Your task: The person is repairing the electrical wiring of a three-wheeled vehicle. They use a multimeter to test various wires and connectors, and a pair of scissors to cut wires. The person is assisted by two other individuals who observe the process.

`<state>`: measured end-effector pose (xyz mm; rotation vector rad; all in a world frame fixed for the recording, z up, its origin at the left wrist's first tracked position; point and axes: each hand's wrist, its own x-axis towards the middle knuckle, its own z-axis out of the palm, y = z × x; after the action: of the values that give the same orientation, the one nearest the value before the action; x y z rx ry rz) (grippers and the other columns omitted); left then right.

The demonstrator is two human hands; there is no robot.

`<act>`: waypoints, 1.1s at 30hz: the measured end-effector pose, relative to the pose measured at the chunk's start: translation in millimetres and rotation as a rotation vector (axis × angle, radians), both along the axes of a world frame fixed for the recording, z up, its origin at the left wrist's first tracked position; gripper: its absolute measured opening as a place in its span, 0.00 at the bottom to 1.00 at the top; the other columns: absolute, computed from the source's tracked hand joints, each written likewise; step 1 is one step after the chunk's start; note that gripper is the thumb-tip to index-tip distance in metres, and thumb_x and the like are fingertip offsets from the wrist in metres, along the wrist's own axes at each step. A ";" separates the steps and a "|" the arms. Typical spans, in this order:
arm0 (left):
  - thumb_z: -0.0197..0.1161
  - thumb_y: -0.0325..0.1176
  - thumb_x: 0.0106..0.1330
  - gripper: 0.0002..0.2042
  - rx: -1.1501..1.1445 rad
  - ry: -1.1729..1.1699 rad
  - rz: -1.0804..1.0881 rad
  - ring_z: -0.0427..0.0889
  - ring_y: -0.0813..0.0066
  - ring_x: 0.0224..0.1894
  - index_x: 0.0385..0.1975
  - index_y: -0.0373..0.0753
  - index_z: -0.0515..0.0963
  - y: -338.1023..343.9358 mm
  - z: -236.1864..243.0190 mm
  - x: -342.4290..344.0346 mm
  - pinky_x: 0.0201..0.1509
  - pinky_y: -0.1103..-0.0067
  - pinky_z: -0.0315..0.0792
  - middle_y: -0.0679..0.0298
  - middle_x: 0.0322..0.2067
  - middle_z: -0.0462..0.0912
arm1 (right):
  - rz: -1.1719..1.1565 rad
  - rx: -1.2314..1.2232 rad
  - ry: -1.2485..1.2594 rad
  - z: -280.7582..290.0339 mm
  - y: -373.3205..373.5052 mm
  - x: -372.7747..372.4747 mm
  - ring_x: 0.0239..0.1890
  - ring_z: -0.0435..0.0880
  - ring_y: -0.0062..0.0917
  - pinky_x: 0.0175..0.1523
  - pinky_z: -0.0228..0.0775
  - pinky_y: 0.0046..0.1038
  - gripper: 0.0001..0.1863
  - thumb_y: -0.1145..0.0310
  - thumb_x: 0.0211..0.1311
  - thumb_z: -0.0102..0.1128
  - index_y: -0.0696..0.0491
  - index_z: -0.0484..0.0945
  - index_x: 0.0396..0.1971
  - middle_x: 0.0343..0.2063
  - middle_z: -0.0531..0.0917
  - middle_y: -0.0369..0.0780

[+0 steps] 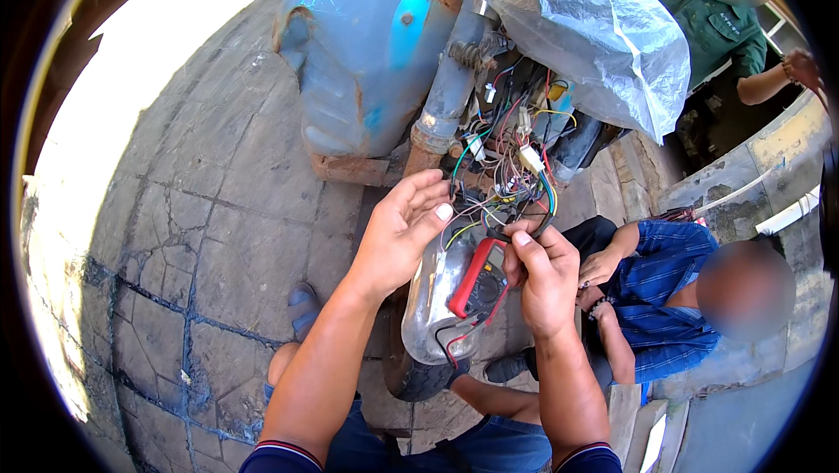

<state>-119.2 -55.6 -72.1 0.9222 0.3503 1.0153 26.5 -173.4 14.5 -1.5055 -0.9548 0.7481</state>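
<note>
A tangle of thin coloured wires (502, 180) spills from the front of an old motorcycle with a worn blue body (367, 53). My right hand (546, 285) is closed, thumb against fingers, on a black-sleeved wire bundle that loops up to a white connector (530, 159). At the left edge of the tangle is my left hand (398, 233), its fingers stretched out and the thumb apart, close to some thin wires. Between my forearms a red multimeter (481, 279) with a dark dial rests on the shiny metal fender (424, 320); its black and red leads hang below.
Clear plastic sheeting (594, 31) drapes over the motorcycle's upper right. A person in a blue checked shirt (673, 285) sits close on the right; another in a green shirt (708, 18) is at the far right. Cracked paving (175, 237) spreads to the left, beside the front tyre (411, 381).
</note>
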 end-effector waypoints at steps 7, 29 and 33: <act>0.63 0.28 0.73 0.24 0.046 -0.100 -0.111 0.78 0.72 0.58 0.65 0.29 0.67 -1.4 2.2 -0.5 0.64 0.74 0.71 0.53 0.56 0.80 | -0.051 0.025 -0.009 -2.6 -3.9 4.4 0.21 0.72 0.14 0.26 0.61 0.19 0.09 0.70 0.72 0.57 0.61 0.80 0.41 0.20 0.76 0.33; 0.59 0.28 0.74 0.20 0.098 -0.178 -0.179 0.86 0.66 0.52 0.63 0.31 0.71 -0.2 9.2 -5.8 0.57 0.73 0.77 0.52 0.53 0.84 | 0.190 0.244 -1.287 -4.3 -19.7 -4.9 0.24 0.78 0.29 0.28 0.71 0.28 0.18 0.81 0.50 0.67 0.53 0.79 0.43 0.29 0.76 0.38; 0.58 0.25 0.74 0.19 0.071 -0.186 -0.213 0.85 0.67 0.53 0.64 0.31 0.71 -2.4 13.1 -6.5 0.57 0.74 0.77 0.53 0.53 0.83 | 0.346 0.087 -1.488 -3.1 -22.5 -4.6 0.28 0.79 0.30 0.31 0.74 0.31 0.23 0.79 0.45 0.69 0.48 0.83 0.45 0.30 0.75 0.38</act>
<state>-125.8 -58.1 -59.0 0.9002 0.0583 0.9130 21.9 -195.9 11.3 -1.7345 -2.3157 -0.3794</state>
